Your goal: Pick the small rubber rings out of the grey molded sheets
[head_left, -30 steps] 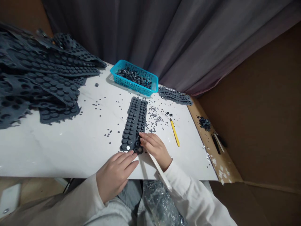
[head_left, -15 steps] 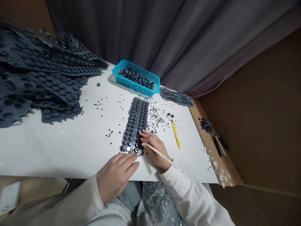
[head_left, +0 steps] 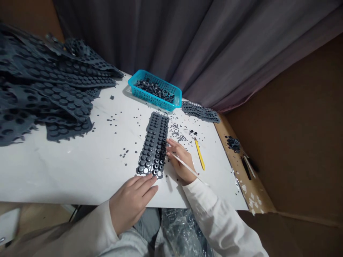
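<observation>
A dark grey rubber sheet point(head_left: 151, 142) with rows of raised round studs lies lengthwise in front of me on the white table. My left hand point(head_left: 135, 198) rests flat at its near end, fingers stretched out, fingertips touching the edge. In my right hand point(head_left: 182, 164) is a thin white stick point(head_left: 184, 165), pinched between the fingers and slanting back over the wrist. Its working tip is hidden by the fingers, at the sheet's right edge. Several studs in the right-hand rows show dark, open centres, while others have smooth tops.
A blue basket point(head_left: 154, 102) of small dark pieces stands behind the sheet. Small dark discs point(head_left: 178, 132) lie scattered around. To the right are a yellow pen-like tool point(head_left: 199, 153) and another studded sheet point(head_left: 200, 111). A large heap of studded sheets point(head_left: 61, 85) fills the left.
My right hand has moved away from me and slightly right along the sheet, with the white stick. More open-centred studs show where it was. My left hand stays nearly in place.
</observation>
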`<state>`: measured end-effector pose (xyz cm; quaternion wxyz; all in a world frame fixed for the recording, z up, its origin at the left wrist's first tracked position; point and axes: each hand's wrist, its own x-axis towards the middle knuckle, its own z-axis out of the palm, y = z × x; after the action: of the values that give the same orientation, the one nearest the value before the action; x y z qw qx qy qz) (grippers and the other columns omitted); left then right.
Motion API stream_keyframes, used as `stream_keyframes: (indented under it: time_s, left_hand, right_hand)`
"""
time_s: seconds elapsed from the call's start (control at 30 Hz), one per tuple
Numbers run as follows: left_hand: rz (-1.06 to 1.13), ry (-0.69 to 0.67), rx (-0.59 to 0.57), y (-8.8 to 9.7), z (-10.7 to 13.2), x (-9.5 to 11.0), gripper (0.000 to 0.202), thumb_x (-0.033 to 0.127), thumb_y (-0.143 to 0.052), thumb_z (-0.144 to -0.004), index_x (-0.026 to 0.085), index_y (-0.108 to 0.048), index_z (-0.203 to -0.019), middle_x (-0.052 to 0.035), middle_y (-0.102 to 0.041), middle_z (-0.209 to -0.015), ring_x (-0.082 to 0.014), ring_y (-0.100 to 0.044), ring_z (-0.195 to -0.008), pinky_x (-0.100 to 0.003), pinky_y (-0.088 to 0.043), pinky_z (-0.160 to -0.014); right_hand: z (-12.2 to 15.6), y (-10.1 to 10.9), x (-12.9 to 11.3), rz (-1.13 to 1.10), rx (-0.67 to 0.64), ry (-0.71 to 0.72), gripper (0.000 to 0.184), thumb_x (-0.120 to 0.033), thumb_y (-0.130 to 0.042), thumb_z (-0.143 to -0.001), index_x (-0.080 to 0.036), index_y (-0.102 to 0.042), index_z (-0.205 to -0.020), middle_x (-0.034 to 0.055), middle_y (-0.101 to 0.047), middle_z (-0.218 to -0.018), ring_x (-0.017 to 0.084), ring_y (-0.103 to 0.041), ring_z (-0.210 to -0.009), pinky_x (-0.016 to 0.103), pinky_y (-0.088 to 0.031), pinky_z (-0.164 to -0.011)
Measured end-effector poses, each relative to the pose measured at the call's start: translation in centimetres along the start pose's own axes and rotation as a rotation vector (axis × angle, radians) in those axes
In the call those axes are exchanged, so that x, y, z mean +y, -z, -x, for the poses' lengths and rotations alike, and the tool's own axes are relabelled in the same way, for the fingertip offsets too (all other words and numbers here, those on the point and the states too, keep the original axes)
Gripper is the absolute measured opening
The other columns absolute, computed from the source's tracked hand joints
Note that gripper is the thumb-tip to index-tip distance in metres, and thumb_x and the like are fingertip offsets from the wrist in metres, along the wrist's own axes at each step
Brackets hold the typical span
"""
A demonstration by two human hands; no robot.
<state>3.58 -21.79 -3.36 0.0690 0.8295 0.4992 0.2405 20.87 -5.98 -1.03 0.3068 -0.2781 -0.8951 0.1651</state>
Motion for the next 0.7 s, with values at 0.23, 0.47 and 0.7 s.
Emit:
stream_keyframes:
  time_s: [0.23,0.47,0.7]
  left_hand:
    - [0.001,0.014,0.028,-0.06,-0.05,0.11,0.031,0.017,-0.052,-0.084,0.019,-0.059,-0.114,-0.003,-0.06,-0.127,-0.0186,-0.049,-0.12,-0.034,-0.034,-0.102]
    - [0.011,0.007,0.041,0.03,-0.08,0.09,0.03,0.017,-0.051,-0.085,0.019,-0.059,-0.113,-0.0032,-0.061,-0.126,-0.0191,-0.05,-0.12,-0.034,-0.034,-0.102]
    - [0.022,0.009,0.036,-0.02,-0.08,0.06,0.03,0.018,-0.052,-0.084,0.019,-0.059,-0.113,-0.0029,-0.061,-0.126,-0.0191,-0.05,-0.12,-0.034,-0.033,-0.102]
  right_hand:
    - [0.52,-0.78,-0.67,-0.123,-0.071,0.007,0.012,-0.024,-0.052,-0.09,-0.021,-0.062,-0.096,0.0106,-0.069,-0.112,0.022,-0.056,-0.119,0.042,-0.05,-0.094]
    - [0.39,-0.5,-0.37,0.194,-0.17,0.255,0.011,-0.021,-0.054,-0.09,-0.02,-0.063,-0.097,0.0095,-0.067,-0.117,0.023,-0.059,-0.115,0.043,-0.048,-0.091]
    - [0.79,-0.75,-0.15,0.191,-0.101,0.264,0.009,-0.019,-0.055,-0.089,-0.019,-0.062,-0.095,0.0098,-0.068,-0.115,0.02,-0.06,-0.113,0.036,-0.049,-0.088]
